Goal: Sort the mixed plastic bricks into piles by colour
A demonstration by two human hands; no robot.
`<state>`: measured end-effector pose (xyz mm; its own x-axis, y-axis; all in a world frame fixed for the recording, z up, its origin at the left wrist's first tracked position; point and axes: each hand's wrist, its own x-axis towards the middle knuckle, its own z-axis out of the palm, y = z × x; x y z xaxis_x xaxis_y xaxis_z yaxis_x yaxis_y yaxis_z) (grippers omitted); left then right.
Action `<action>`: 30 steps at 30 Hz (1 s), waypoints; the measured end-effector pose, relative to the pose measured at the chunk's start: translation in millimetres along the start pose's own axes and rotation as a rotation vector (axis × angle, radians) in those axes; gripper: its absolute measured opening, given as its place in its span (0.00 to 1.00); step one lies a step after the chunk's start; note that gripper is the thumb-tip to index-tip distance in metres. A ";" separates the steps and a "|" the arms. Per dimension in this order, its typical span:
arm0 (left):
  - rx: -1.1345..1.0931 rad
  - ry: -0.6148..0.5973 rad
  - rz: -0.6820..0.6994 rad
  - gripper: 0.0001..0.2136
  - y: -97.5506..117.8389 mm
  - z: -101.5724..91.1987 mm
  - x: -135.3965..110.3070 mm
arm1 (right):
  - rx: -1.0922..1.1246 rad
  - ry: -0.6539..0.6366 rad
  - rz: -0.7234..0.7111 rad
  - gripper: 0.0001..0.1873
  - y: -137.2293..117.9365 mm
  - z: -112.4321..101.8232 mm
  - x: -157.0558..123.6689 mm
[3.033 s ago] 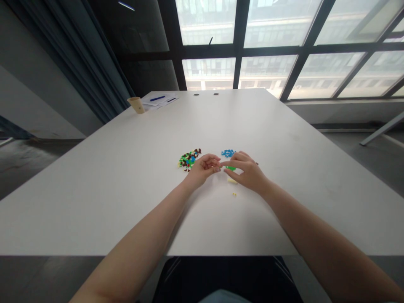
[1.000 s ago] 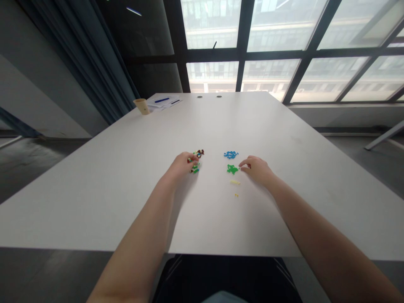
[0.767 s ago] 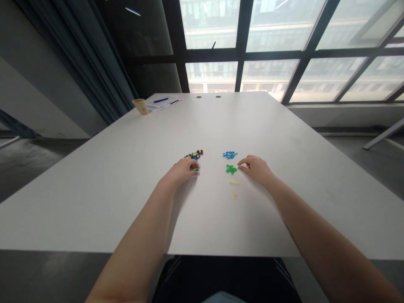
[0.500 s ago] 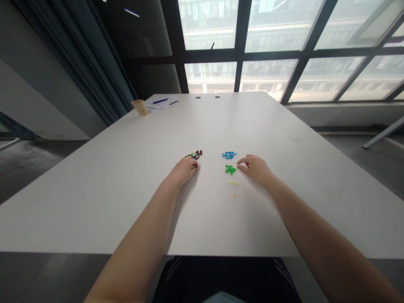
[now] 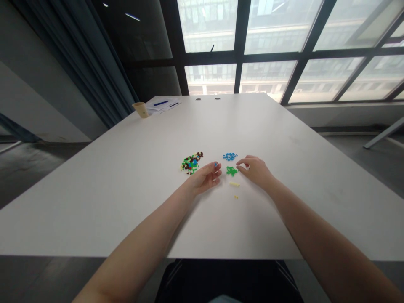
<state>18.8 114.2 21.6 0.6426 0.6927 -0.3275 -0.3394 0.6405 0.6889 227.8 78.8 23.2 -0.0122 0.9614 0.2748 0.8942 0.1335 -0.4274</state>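
A mixed pile of tiny coloured pieces (image 5: 191, 162) lies on the white table (image 5: 126, 176). To its right sit a small blue heap (image 5: 229, 156), a small green heap (image 5: 231, 171) and a few pale yellow bits (image 5: 234, 184). My left hand (image 5: 205, 177) hovers between the mixed pile and the green heap, palm turned up, fingertips pinched on a small blue piece (image 5: 216, 164). My right hand (image 5: 256, 171) rests just right of the green heap, fingers curled and pinched together; what they hold is hidden.
A paper cup (image 5: 140, 110) and papers with a blue pen (image 5: 162, 103) sit at the far left corner of the table. Large windows (image 5: 268, 46) rise behind the far edge. A dark curtain (image 5: 91, 63) hangs at left.
My left hand has lifted off the mixed pile and moved right toward the green heap, now carrying a small blue piece. My right hand has stayed by the green heap.
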 end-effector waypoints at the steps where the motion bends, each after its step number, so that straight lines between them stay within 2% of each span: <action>1: -0.021 -0.004 -0.012 0.08 0.3 -0.7 0.5 | 0.008 0.016 -0.012 0.09 0.1 0.3 0.1; 4: -0.074 -0.011 -0.037 0.07 1.1 -2.1 2.2 | 0.063 0.099 -0.119 0.09 -5.8 0.0 -0.7; 7: -0.087 0.000 -0.065 0.05 0.4 -1.1 2.6 | 0.148 0.184 -0.299 0.11 -22.1 -1.0 -4.5; 9: -0.068 0.004 -0.089 0.05 -0.5 -0.4 2.1 | 0.168 0.223 -0.367 0.13 -34.7 -0.8 -8.0; 15: 0.021 -0.027 -0.097 0.08 -5.7 -0.8 1.1 | 0.044 0.292 -0.373 0.07 -51.5 5.2 -14.1; 20: 0.148 0.008 -0.007 0.11 -6.7 0.1 3.7 | -0.005 0.303 -0.387 0.07 -49.9 5.8 -12.2; 23: 0.459 0.199 0.191 0.09 5.0 -3.6 4.8 | -0.023 0.309 -0.315 0.07 -41.0 2.8 -1.2; 27: 1.191 0.500 0.567 0.02 27.0 -18.5 0.5 | -0.064 0.252 -0.063 0.08 -18.6 1.7 29.2; 28: 1.342 0.554 0.594 0.02 30.4 -22.9 -1.2 | -0.078 0.208 -0.014 0.08 -13.6 2.7 37.9; 30: 1.541 0.629 0.548 0.04 32.7 -30.6 -4.4 | -0.115 0.098 0.031 0.09 -6.7 6.0 54.5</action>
<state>-16.1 142.2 25.8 0.2206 0.9523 0.2108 0.7367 -0.3043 0.6039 218.5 131.7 35.8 0.0548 0.9357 0.3486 0.9390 0.0705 -0.3367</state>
